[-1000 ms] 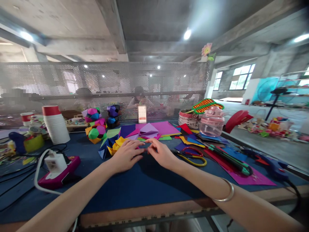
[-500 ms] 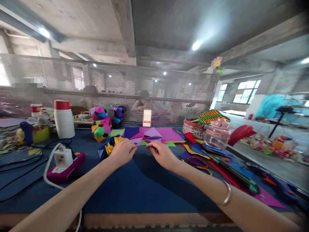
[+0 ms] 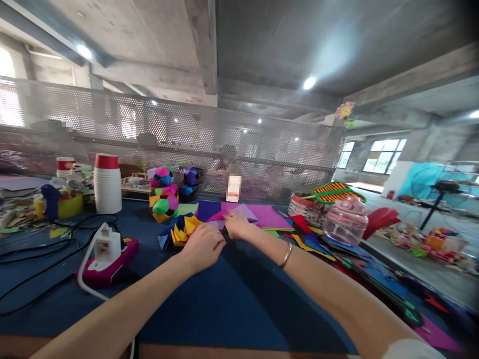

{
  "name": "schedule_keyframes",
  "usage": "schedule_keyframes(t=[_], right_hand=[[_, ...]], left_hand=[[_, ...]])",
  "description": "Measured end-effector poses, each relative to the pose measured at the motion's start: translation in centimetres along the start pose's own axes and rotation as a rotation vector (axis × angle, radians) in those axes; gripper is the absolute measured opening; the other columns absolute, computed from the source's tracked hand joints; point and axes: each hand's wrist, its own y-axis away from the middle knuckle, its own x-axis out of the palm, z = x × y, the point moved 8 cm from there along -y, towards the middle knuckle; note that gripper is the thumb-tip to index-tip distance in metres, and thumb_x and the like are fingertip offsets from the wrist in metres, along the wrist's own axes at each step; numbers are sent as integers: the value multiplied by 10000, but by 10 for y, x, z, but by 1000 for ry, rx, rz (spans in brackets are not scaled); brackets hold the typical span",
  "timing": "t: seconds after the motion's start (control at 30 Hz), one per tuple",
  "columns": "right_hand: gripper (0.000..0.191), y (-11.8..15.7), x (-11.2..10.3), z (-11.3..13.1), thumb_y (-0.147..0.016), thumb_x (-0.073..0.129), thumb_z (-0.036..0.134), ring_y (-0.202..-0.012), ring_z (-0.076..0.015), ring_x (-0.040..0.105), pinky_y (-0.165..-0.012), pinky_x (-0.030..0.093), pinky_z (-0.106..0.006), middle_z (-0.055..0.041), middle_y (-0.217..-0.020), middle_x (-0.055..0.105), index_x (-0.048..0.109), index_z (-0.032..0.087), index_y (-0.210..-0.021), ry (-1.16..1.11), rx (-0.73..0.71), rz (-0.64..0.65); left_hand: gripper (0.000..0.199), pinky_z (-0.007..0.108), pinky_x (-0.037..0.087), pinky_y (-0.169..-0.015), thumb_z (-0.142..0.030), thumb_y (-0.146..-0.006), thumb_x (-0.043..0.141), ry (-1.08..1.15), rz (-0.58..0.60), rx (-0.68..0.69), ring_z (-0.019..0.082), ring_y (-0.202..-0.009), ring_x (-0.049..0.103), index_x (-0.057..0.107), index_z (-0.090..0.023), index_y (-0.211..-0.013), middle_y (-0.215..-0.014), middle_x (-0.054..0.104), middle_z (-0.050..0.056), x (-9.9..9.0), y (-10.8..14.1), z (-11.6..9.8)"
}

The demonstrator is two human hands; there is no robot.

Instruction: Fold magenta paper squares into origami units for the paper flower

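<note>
My left hand (image 3: 205,244) hovers above the dark blue mat (image 3: 209,309), beside a yellow folded paper piece (image 3: 184,230). Its fingers are curled together, and whatever they may hold is hidden. My right hand (image 3: 237,227), a silver bangle on the wrist, reaches over the near edge of a stack of coloured paper. Its fingers stretch forward, with the tips at the lilac sheet (image 3: 250,213); I cannot see a grip. Purple paper (image 3: 267,217) lies beneath and to the right. Blue folded paper (image 3: 164,238) sits left of the yellow piece.
At left stand stacked paper cups (image 3: 108,187) and a magenta power strip (image 3: 129,248) with cables. Faceted paper balls (image 3: 163,207) sit behind my left hand. A woven basket (image 3: 304,208), clear pink-lidded jar (image 3: 346,224) and green cutter (image 3: 381,289) are at right. Mesh (image 3: 179,134) closes the back.
My right hand has moved forward and left onto the paper stack, its fingers reaching the lilac sheet. My left hand has come slightly nearer and to the right. The view has shifted a little.
</note>
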Motion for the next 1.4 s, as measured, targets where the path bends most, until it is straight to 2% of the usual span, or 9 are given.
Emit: schedule_keyframes(t=[0.27, 0.5, 0.67, 0.87, 1.0, 1.07, 1.17, 1.23, 1.4], right_hand=[[349, 9, -7, -8, -980, 631, 334, -1101, -255, 637, -917, 554, -463, -114, -1304, 604, 595, 164, -1281, 115, 33, -46], [349, 6, 8, -5, -978, 634, 337, -1081, -250, 645, -900, 561, -457, -108, -1285, 613, 595, 163, -1277, 101, 50, -10], [361, 14, 0, -9, -978, 634, 337, -1107, -259, 635, -919, 552, -472, -111, -1310, 601, 587, 168, -1294, 94, 146, -148], [392, 38, -32, -15, -973, 639, 330, -1202, -291, 588, -993, 505, -523, -121, -1387, 556, 572, 176, -1327, 59, 218, -343], [444, 61, -61, -18, -965, 644, 292, -1343, -337, 474, -1077, 415, -589, -123, -1511, 450, 533, 194, -1383, -3, 222, -467], [444, 76, -75, -17, -963, 606, 203, -1387, -336, 422, -1108, 392, -558, -144, -1547, 410, 519, 162, -1396, -47, 204, -523], [390, 101, -91, -10, -951, 479, 85, -1296, -284, 503, -1091, 439, -438, -179, -1453, 514, 564, 85, -1331, -124, 154, -597], [343, 119, -98, -3, -956, 436, 80, -1189, -270, 564, -1047, 474, -432, -168, -1348, 588, 610, 91, -1252, -173, 115, -642], [336, 161, -102, 23, -923, 458, 71, -1140, -301, 563, -1002, 501, -478, -180, -1205, 629, 629, 74, -1211, -263, -31, -708]], left_hand=[[205, 425, 560, -900, -319, -991, 608, 13, 38, 36, 206, -993, 667, 657, -161, -1113, -1133, 677, 73, -1, 1, -11], [211, 434, 561, -900, -311, -985, 619, -8, 49, 43, 212, -1000, 670, 654, -149, -1115, -1125, 678, 72, 4, 1, -12], [203, 436, 558, -904, -307, -984, 621, 13, 42, 43, 211, -999, 671, 657, -146, -1103, -1114, 681, 69, 4, 1, -12], [199, 449, 546, -926, -311, -983, 621, 122, 21, 25, 217, -1018, 665, 662, -149, -1091, -1117, 682, 69, 3, 1, -11], [204, 445, 548, -919, -319, -981, 624, 249, -15, -19, 216, -1010, 664, 661, -151, -1090, -1113, 680, 69, 4, 3, -6], [210, 439, 552, -906, -325, -978, 627, 340, -66, -85, 214, -999, 664, 659, -150, -1090, -1106, 678, 68, 5, 2, 3], [269, 425, 569, -863, -346, -979, 623, 538, -188, -220, 215, -979, 666, 630, -150, -1163, -1126, 665, 76, 5, 0, 21], [343, 434, 574, -863, -364, -984, 614, 702, -263, -267, 230, -1015, 662, 586, -157, -1256, -1192, 641, 93, 3, -1, 27], [478, 488, 545, -948, -384, -971, 625, 1054, -304, -210, 273, -1144, 629, 482, -179, -1378, -1330, 584, 122, -5, 0, 7]])
